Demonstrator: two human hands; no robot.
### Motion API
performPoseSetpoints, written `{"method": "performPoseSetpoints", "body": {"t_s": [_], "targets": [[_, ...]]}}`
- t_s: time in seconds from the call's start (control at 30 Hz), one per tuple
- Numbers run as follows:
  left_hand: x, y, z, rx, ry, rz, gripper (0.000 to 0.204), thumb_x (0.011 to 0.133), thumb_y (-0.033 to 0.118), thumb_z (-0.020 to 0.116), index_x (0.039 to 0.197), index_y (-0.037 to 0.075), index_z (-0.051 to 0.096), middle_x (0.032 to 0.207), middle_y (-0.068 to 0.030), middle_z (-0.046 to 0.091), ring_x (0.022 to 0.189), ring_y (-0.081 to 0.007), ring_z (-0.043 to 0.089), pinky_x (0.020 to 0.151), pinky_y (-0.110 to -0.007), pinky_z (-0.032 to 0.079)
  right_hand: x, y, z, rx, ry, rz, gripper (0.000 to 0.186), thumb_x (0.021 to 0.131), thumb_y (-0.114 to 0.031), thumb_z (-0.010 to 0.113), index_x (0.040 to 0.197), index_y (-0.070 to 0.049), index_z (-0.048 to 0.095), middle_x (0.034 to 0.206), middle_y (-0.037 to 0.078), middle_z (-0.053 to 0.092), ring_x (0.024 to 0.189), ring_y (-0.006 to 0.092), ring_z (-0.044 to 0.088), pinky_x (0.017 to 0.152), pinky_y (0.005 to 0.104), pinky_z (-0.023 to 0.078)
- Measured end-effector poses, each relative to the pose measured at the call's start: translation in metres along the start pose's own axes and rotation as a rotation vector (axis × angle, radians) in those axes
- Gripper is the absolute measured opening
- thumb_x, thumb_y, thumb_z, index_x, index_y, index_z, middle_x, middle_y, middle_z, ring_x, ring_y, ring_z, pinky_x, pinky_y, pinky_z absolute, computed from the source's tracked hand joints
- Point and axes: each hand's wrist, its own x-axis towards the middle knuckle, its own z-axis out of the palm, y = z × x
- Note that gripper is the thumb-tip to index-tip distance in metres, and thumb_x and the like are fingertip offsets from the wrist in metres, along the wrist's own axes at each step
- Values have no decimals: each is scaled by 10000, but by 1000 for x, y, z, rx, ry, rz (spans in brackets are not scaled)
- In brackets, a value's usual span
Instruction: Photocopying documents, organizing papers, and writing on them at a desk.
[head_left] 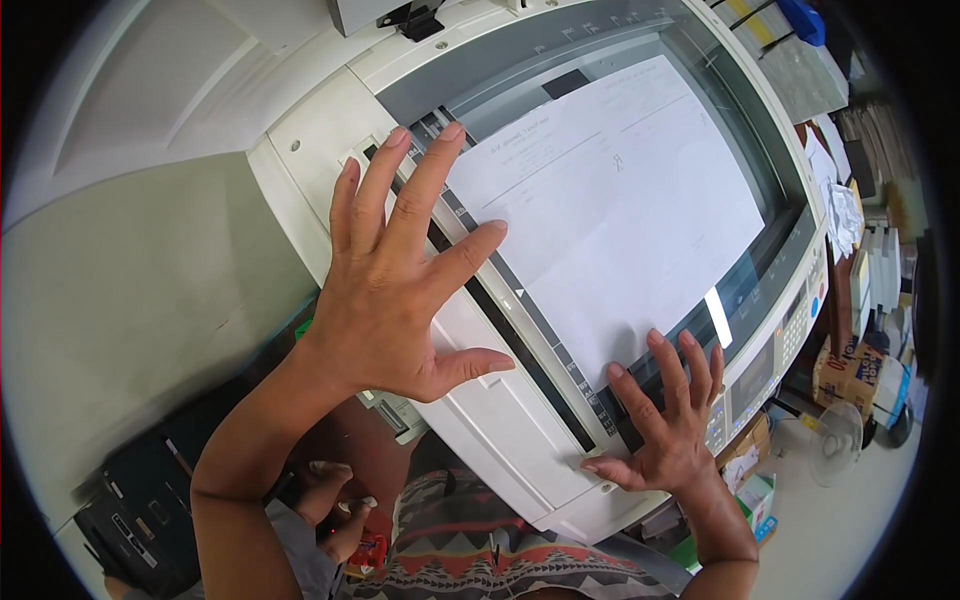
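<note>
A white sheet of paper (640, 230) lies on the glass of a photocopier (480, 370), slightly askew to the frame. Faint print shows through it near its far edge. Over the sheet's left edge, my left hand (390, 280) is spread wide, its index fingertip at the paper and the other fingers over the dark scale strip (535, 310). My right hand (665, 430) has its fingers apart at the sheet's near corner, with the thumb over the machine's white front rim. Neither hand grips anything. Whether every fingertip touches the paper, I cannot tell.
A control panel (755, 385) with a screen and keys runs along the machine's right side. Beyond it stand a fan (835, 430), a cardboard box (845, 375) and stacks of books (880, 270). A dark machine (140, 520) sits at lower left, near part of another person (325, 500).
</note>
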Motion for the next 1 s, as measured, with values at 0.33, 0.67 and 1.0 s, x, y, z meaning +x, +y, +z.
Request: {"method": "performPoseSetpoints", "body": {"t_s": [0.33, 0.67, 1.0], "targets": [[0, -1, 1, 7, 6, 2, 786, 775, 767, 587, 1175, 104, 723, 1536, -337, 300, 1407, -523, 225, 1130, -639, 147, 0, 2, 1, -7, 0, -10, 845, 830, -833, 447, 1394, -219, 589, 1545, 197, 356, 1477, 409, 194, 1185, 624, -30], [-1, 0, -1, 6, 1, 2, 794, 780, 763, 586, 1180, 89, 716, 1530, -338, 311, 1400, -521, 237, 1138, -621, 157, -2, 1, 1, 4, 3, -18, 865, 825, -836, 457, 1413, -210, 567, 1537, 206, 360, 1463, 409, 227, 1185, 624, -16], [1, 0, 0, 55, 13, 30, 863, 753, 751, 628, 1287, 73, 649, 1523, -349, 312, 1397, -531, 262, 1148, -609, 168, 2, 5, 3, 70, 126, 2, 794, 849, -755, 530, 1305, -110, 616, 1481, 237, 441, 1393, 432, 348, 1161, 632, 83]]}}
